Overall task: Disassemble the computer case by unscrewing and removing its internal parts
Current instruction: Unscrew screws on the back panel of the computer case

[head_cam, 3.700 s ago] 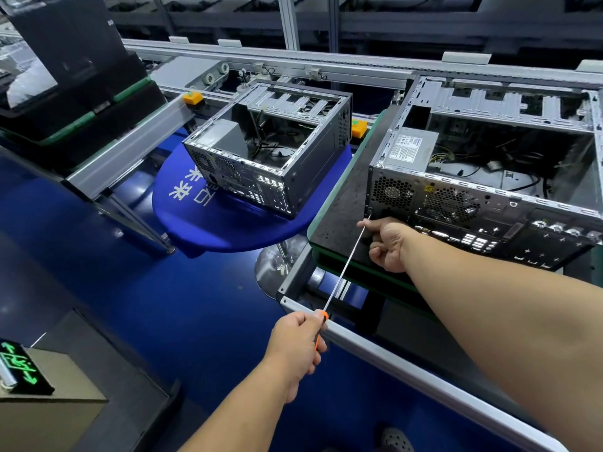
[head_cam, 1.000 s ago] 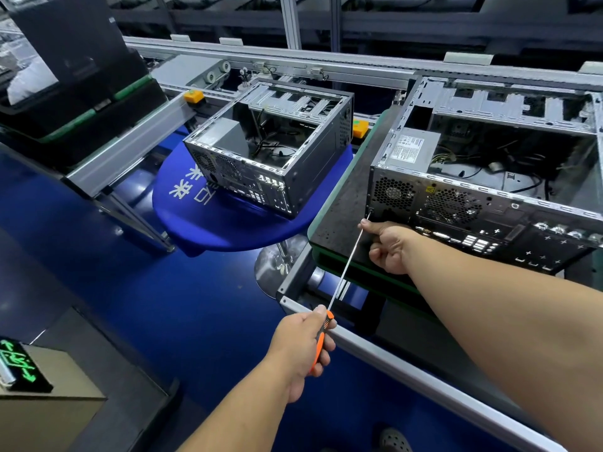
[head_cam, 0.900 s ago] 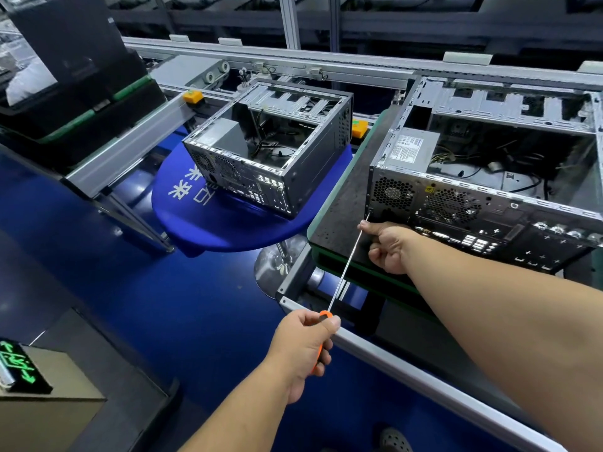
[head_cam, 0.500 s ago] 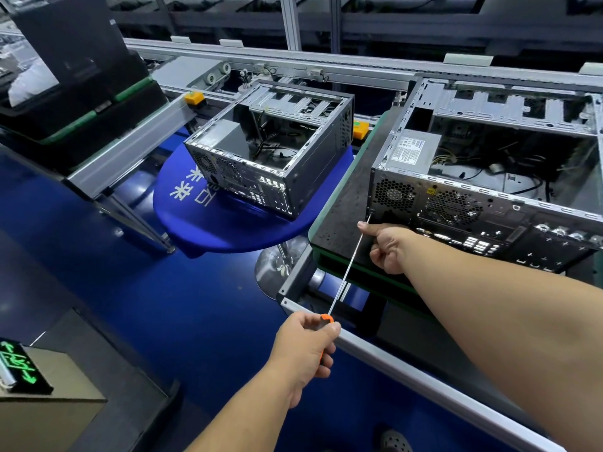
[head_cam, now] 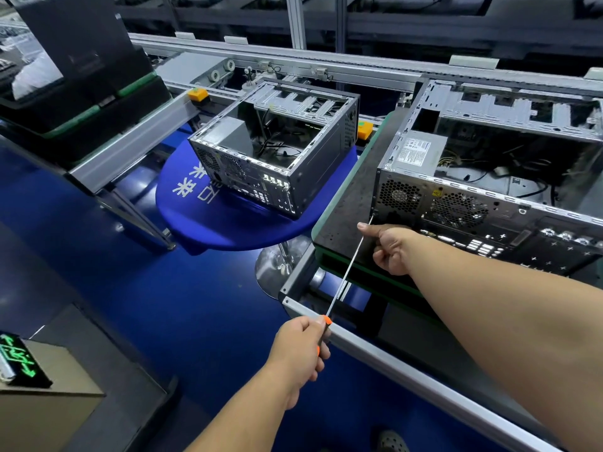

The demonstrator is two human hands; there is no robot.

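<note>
Perforated bare-metal computer case (head_cam: 456, 203), glossy steel screwdriver (head_cam: 347, 272) shaft, matt black tray (head_cam: 346, 203)

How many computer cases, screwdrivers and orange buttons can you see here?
Cases: 2, near case, far case
Screwdrivers: 1, screwdriver
Orange buttons: 2, left button, right button
Total: 5

Case (head_cam: 489, 197) right of second case (head_cam: 277, 151)

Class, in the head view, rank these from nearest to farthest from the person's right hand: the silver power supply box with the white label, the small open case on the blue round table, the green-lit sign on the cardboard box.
1. Silver power supply box, just behind the right hand.
2. Small open case, to the left on the blue round table.
3. Green-lit sign, far left on the cardboard box.
</note>
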